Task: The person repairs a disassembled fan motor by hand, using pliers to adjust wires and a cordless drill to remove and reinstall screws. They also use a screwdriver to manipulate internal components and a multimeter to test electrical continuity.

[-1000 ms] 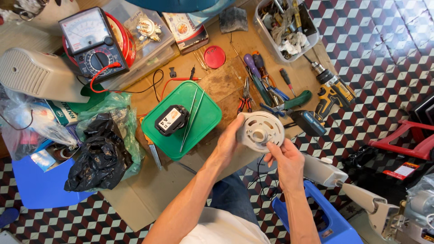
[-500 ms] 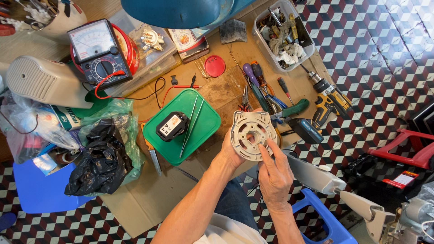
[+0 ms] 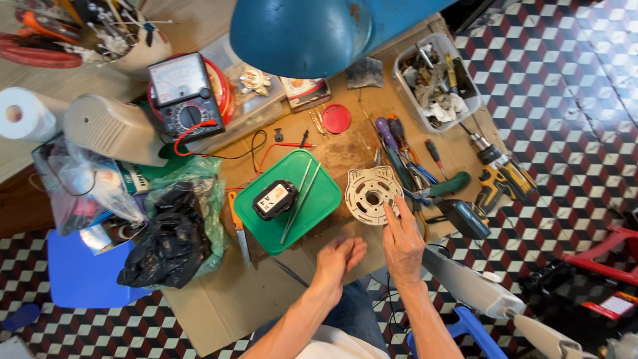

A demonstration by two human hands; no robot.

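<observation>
A round beige motor plate (image 3: 370, 193) with slots and a centre hole lies flat on the cardboard-covered bench (image 3: 219, 299). My right hand (image 3: 401, 244) rests just below it, fingers stretched out, with the fingertips touching the plate's lower right rim. My left hand (image 3: 339, 259) hovers over the cardboard a little to the left of the right one, fingers loosely apart and holding nothing. A green plastic lid (image 3: 312, 206) sits left of the plate, carrying a black battery pack (image 3: 274, 199) and two thin metal rods (image 3: 299, 196).
Screwdrivers and pliers (image 3: 402, 156) and a yellow-black drill (image 3: 498, 176) lie to the right of the plate. A multimeter (image 3: 185, 100), a red cap (image 3: 336, 118), a clear tub of parts (image 3: 435, 80), a knife (image 3: 238, 226) and a black bag (image 3: 169, 242) crowd the bench. A blue dome (image 3: 299, 33) hangs overhead.
The plate, held up in both hands before, now lies on the bench. My left hand has let go and pulled back; my right hand only touches the rim.
</observation>
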